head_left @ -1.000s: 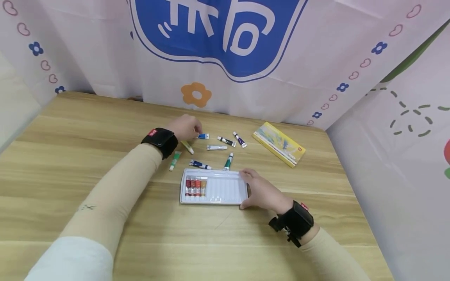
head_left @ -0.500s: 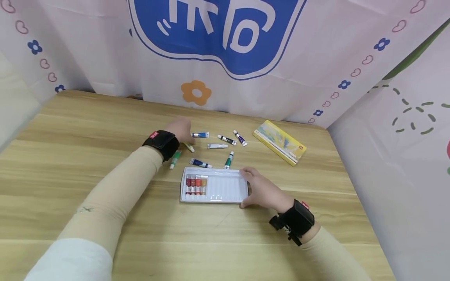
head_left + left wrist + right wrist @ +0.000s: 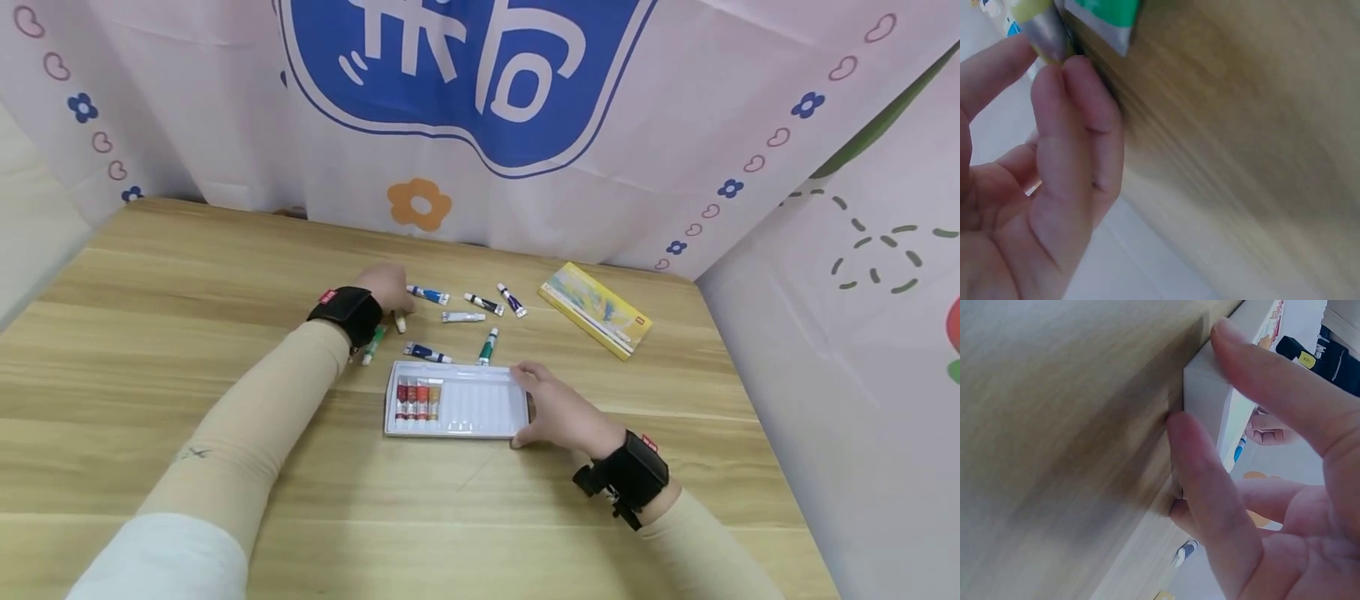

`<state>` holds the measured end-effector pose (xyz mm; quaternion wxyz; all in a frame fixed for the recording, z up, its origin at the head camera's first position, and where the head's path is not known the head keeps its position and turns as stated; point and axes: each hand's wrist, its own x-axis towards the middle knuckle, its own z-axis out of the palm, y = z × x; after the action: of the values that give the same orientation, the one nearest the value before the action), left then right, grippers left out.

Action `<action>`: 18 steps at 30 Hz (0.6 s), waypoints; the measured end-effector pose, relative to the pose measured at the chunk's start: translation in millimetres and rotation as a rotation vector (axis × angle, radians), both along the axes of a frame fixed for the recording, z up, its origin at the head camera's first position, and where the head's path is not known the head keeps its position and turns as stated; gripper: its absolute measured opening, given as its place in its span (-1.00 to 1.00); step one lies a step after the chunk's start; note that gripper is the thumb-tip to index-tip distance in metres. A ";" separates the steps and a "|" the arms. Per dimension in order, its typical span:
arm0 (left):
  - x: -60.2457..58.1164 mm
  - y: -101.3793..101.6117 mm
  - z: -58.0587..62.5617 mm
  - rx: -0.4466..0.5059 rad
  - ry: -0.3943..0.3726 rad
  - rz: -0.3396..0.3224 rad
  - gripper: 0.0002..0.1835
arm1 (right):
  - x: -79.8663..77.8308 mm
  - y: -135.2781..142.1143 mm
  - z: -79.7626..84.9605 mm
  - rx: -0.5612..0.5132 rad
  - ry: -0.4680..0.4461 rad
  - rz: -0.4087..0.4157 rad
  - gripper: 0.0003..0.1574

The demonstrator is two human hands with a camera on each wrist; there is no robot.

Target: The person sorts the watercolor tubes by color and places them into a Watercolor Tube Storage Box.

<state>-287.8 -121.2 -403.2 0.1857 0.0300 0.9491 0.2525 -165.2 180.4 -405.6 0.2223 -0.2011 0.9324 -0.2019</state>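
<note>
My left hand pinches a yellow paint tube between thumb and fingertips; from the head only its pale cap end shows below the hand. Beside it lies a light green tube, and a blue tube lies just right of the fingers. My right hand grips the right end of a white plastic tray, thumb at the near corner and fingers at the far one. Red to ochre tubes stand side by side in the tray's left slots; the slots to the right hold none.
Behind the tray lie a dark blue tube, a dark green tube, a white tube, a black tube and a purple tube. A yellow box lies at the back right, near the hanging cloth.
My left hand has drawn back left from the blue tube to the yellow one, which has turned and is more covered. The blue tube has tilted slightly. The right hand and tray stay put.
</note>
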 end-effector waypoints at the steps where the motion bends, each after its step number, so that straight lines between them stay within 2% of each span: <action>1: 0.1 -0.7 0.5 0.012 -0.005 0.003 -0.69 | -0.1 0.0 0.0 0.000 0.000 -0.003 0.32; 4: 1.7 -2.9 2.4 0.063 -0.024 0.039 -0.71 | -0.3 -0.4 -0.7 -0.006 -0.002 -0.008 0.32; 8: 4.9 -3.8 6.9 0.099 -0.050 0.083 -0.84 | -0.2 -0.7 -1.7 -0.007 -0.002 -0.005 0.33; 14: 5.5 -2.6 9.7 0.081 -0.087 0.080 -0.88 | 0.9 0.6 -1.7 -0.002 0.003 -0.004 0.34; 18: 5.5 -6.5 8.2 0.117 -0.101 0.069 -0.90 | 1.0 -0.1 -1.3 -0.001 0.003 -0.001 0.34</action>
<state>-282.2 -127.6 -395.0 0.2224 -0.0045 0.9227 0.3149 -164.2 180.3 -406.9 0.2208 -0.2009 0.9327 -0.2022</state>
